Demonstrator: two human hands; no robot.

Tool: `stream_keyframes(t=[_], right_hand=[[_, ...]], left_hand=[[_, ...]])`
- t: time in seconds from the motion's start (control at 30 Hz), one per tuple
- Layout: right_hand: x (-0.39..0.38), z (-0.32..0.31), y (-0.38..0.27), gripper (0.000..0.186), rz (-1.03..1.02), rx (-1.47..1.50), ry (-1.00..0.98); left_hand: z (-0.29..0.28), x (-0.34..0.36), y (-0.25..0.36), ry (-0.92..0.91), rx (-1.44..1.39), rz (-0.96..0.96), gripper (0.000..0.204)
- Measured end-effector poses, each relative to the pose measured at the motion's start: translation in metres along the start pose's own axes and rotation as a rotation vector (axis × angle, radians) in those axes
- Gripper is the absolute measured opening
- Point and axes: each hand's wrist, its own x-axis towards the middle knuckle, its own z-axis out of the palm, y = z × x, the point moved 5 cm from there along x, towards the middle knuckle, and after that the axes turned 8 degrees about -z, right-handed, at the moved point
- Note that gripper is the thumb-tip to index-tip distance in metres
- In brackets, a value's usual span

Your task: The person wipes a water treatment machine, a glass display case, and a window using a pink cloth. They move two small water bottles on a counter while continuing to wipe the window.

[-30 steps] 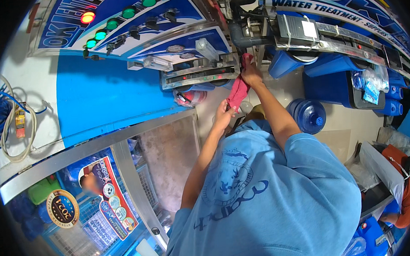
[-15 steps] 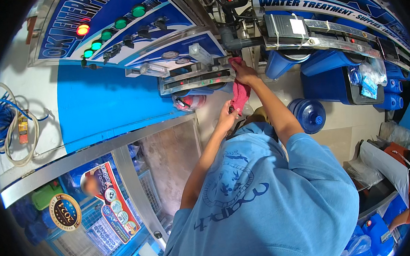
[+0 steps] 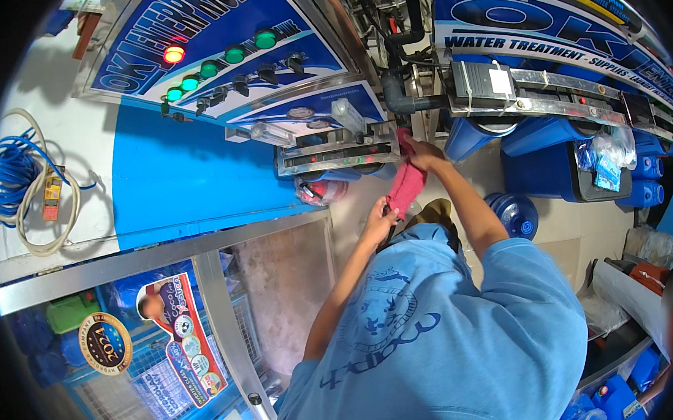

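Cloth (image 3: 409,186) stretches between left hand (image 3: 381,218) and right hand (image 3: 426,156), both gripping it, the right grip partly hidden

Worn on your head, the fisheye camera looks steeply down, with your blue shirt (image 3: 465,340) near and large below, your left hand (image 3: 382,217) and right hand (image 3: 427,156) farther off, near mid-view.

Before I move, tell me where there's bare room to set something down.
Bare floor shows right of the blue jug, bordered by the dark blue tank above and plastic sheeting below. A narrower strip lies between the right forearm and that tank. It is crowded ahead of the pink cloth, where black pipes run, and at lower right among blue containers.
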Motion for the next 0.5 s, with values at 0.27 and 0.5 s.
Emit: stream_keyframes(t=[0.27, 0.5], right_hand=[[-0.009, 0.032, 0.005, 0.056, -0.280, 0.212, 0.231], [-0.132, -0.066, -0.077, 0.052, -0.461, 0.166, 0.663]], left_hand=[[-0.016, -0.019, 0.030, 0.153, -0.118, 0.147, 0.022], [-0.028, -0.037, 0.067, 0.204, -0.143, 0.412, 0.020]])
